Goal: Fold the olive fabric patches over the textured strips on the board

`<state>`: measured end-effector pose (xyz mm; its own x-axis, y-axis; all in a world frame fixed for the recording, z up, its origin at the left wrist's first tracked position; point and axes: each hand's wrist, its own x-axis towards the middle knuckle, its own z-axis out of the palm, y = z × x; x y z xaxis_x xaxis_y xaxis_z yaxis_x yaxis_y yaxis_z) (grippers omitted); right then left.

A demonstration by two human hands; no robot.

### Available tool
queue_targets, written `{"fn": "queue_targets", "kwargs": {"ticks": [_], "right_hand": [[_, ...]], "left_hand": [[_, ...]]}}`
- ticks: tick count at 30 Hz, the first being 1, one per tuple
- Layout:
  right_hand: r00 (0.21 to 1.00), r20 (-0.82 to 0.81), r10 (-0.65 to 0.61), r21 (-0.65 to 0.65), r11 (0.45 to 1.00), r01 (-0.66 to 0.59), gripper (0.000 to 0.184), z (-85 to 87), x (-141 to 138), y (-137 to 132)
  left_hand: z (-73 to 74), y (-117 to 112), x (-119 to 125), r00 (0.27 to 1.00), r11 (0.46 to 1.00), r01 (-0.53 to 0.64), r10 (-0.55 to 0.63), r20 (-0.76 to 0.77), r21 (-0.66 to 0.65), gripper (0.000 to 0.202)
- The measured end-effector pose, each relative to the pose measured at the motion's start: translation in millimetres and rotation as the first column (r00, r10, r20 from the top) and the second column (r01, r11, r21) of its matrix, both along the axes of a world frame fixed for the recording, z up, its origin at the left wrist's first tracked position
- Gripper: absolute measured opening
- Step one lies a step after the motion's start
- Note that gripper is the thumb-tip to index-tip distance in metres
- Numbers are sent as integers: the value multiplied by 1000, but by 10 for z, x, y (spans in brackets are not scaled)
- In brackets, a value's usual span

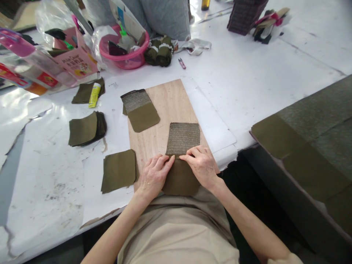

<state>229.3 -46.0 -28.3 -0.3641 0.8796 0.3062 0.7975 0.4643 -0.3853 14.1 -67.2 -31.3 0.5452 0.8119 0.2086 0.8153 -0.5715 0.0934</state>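
Left hand [154,176], right hand [202,165] flat, grip unclenched, fingertips pressing seam between olive fabric piece [180,181] and woven mesh patch [183,138]. Both lie on wooden board [165,102], near edge of worktop [247,80].

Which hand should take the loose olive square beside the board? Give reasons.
Left, probably. The left hand lies next to the olive square on that side; the right hand would have to cross over it.
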Motion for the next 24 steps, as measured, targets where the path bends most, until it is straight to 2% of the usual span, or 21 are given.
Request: {"fn": "queue_targets", "kwargs": {"ticks": [10,17,24], "right_hand": [[1000,20,12,2,1000,-12,15,-32,7,-33],[998,7,60,-32,998,-60,16,-42,113,-7],[994,23,104,-10,995,-104,17,-43,150,32]], "left_hand": [[6,5,-4,997,999,43,-42,-59,23,42],[31,38,4,994,996,77,-79,-70,-34,45],[66,93,32,986,987,143,-148,-70,-80,48]]}}
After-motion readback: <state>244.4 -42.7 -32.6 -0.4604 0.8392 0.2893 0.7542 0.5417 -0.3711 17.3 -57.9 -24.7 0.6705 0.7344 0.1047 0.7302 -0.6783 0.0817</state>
